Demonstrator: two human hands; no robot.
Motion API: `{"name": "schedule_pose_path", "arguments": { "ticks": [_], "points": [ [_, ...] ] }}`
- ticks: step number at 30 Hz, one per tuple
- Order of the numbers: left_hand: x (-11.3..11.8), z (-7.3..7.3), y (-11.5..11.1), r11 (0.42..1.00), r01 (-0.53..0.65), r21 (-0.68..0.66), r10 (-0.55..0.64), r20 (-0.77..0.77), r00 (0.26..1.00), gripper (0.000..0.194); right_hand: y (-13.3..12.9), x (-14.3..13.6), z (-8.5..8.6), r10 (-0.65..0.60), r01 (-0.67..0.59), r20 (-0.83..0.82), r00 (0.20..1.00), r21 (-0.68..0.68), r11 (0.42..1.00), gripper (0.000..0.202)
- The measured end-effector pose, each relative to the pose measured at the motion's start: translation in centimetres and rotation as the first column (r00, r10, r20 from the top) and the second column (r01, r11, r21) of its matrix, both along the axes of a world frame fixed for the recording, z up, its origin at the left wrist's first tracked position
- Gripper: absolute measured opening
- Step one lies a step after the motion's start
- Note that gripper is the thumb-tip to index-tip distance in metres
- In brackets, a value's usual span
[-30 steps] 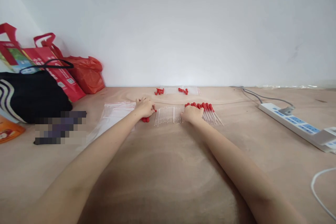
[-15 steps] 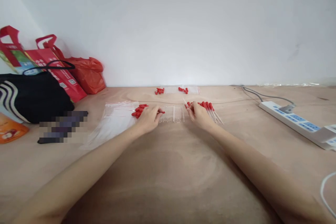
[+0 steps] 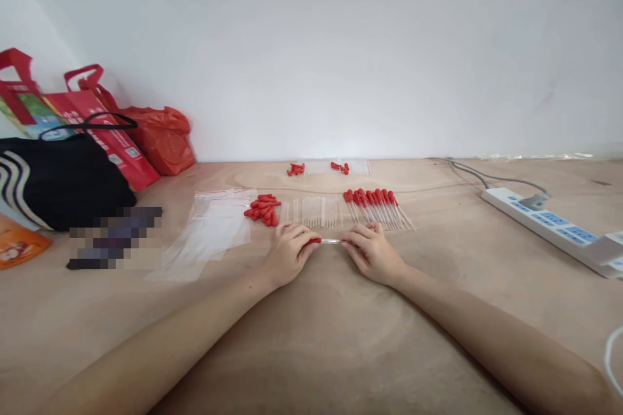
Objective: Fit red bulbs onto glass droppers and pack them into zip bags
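Observation:
My left hand (image 3: pixel 292 253) pinches a red rubber bulb (image 3: pixel 312 241). From the bulb a clear glass tube (image 3: pixel 331 241) runs across to my right hand (image 3: pixel 372 251), whose fingers are closed on its other end. Just beyond my hands lies a row of loose clear tubes (image 3: pixel 321 212). A pile of red bulbs (image 3: pixel 263 209) sits to their left. On the right, several tubes with red bulbs fitted (image 3: pixel 377 204) lie side by side, bulbs toward the wall.
Clear plastic bags (image 3: pixel 209 227) lie left of the bulb pile. More bulbs and a bag (image 3: pixel 360 166) are by the wall. Shopping bags (image 3: pixel 160 139) and a black bag (image 3: pixel 63 175) stand left; a power strip (image 3: pixel 549 224) with cables is at right.
Both hands have come nearer to me, away from the rows. The bulb in my left hand and the tube in my right now meet in one line, held level.

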State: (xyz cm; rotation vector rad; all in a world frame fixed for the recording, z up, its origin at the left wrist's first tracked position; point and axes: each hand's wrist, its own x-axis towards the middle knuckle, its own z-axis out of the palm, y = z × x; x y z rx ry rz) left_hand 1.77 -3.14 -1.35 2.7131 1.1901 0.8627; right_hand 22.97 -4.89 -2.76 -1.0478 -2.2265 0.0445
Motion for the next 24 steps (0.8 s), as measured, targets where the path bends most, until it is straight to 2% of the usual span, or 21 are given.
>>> {"name": "schedule_pose_path", "arguments": {
  "ticks": [8, 18, 24],
  "points": [
    [-0.14, 0.12, -0.13, 0.999, 0.036, -0.023, -0.036, 0.015, 0.999, 0.014, -0.08, 0.07, 0.09, 0.003, -0.003, 0.006, 1.0, -0.001, 1.0, 0.02],
    [-0.17, 0.18, -0.34, 0.987, 0.162, 0.016, -0.162, 0.05, 0.985, 0.014, 0.04, 0.32, 0.0, 0.053, -0.054, -0.024, 0.998, -0.017, 0.998, 0.02],
    [-0.2, 0.15, -0.32, 0.985, 0.17, 0.029, -0.171, 0.044, 0.984, 0.013, 0.14, 0.29, 0.2, 0.026, -0.029, 0.07, 0.997, 0.04, 0.999, 0.02]
  ]
}}
